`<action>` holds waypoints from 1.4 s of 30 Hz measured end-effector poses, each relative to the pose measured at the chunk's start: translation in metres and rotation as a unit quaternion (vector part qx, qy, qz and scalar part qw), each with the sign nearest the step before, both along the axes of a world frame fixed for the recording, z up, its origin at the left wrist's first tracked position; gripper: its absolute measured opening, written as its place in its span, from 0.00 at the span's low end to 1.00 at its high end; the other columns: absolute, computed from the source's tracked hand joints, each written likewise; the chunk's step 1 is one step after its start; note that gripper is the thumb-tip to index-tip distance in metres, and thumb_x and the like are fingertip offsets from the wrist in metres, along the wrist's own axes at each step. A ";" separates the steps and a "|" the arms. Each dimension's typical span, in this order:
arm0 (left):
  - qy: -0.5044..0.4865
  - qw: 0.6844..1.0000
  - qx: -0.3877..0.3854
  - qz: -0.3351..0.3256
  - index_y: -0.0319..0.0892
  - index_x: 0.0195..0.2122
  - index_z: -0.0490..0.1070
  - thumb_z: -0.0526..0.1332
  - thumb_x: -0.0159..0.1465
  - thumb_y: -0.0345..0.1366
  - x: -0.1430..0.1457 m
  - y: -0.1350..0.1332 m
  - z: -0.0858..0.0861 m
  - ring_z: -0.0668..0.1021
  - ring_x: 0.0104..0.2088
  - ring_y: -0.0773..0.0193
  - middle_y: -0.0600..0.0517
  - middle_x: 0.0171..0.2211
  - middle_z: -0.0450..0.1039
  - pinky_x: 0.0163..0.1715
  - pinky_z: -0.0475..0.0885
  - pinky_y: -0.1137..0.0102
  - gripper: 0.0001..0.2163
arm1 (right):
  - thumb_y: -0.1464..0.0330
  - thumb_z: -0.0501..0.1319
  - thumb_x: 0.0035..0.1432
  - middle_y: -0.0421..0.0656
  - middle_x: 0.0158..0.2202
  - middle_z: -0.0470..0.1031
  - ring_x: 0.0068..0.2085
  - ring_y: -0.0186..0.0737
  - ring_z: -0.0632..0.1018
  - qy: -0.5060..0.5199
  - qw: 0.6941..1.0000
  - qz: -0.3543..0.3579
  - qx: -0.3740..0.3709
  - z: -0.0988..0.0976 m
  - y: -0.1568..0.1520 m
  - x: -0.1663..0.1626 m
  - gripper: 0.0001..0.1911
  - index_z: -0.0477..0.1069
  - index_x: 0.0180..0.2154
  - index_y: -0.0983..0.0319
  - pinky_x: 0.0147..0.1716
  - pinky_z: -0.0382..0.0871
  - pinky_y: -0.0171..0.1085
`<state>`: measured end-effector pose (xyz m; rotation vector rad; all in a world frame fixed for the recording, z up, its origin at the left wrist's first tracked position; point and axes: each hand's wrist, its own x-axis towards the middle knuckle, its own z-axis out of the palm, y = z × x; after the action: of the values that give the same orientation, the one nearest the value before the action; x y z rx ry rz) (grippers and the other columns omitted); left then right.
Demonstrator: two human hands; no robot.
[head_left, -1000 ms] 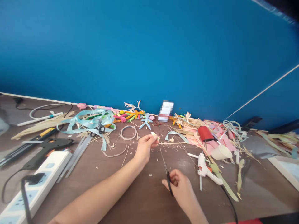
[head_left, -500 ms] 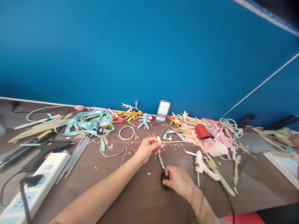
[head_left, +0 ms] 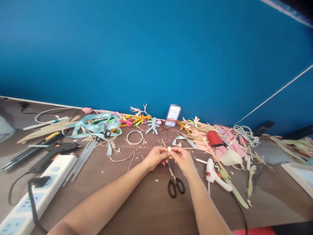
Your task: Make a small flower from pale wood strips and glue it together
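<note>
Between my two hands is a small pale yellow-white piece (head_left: 169, 149), perhaps a strip of husk or paper; its kind is too small to make out. My left hand (head_left: 156, 158) pinches it from the left with thumb and fingers. From the other side my right hand (head_left: 181, 159) grips it too, fingertips meeting those of the left. Just below the hands, black-handled scissors (head_left: 172, 190) lie on the brown table (head_left: 151, 209), their blade tips partly hidden under my fingers.
At right lie a white glue gun (head_left: 215, 176), a red spool (head_left: 214, 138) and a white cup (head_left: 231, 158). To the left are a power strip (head_left: 58, 166), a black glue gun (head_left: 56, 151) and light blue ribbon (head_left: 83, 125). Pipe-cleaner figures (head_left: 153, 125) lie along the blue wall.
My right hand has let go of the scissors, which now rest on the table. It has moved up to meet my left hand at the small pale piece.
</note>
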<state>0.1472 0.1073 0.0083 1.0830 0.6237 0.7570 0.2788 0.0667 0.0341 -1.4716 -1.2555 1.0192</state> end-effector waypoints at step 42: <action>0.003 0.999 -0.043 -0.006 0.33 0.31 0.72 0.64 0.46 0.37 0.000 0.007 -0.013 0.69 0.20 0.74 0.48 0.26 0.72 0.16 0.64 0.80 0.13 | 0.67 0.63 0.44 0.35 0.18 0.65 0.14 0.22 0.57 0.285 0.958 -0.019 0.006 -0.037 0.007 -0.004 0.09 0.65 0.25 0.64 0.13 0.46 0.26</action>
<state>0.1472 0.1140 -0.0044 1.0093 0.6491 0.7094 0.2748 0.0742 -0.0028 -1.0707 -0.8095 1.2894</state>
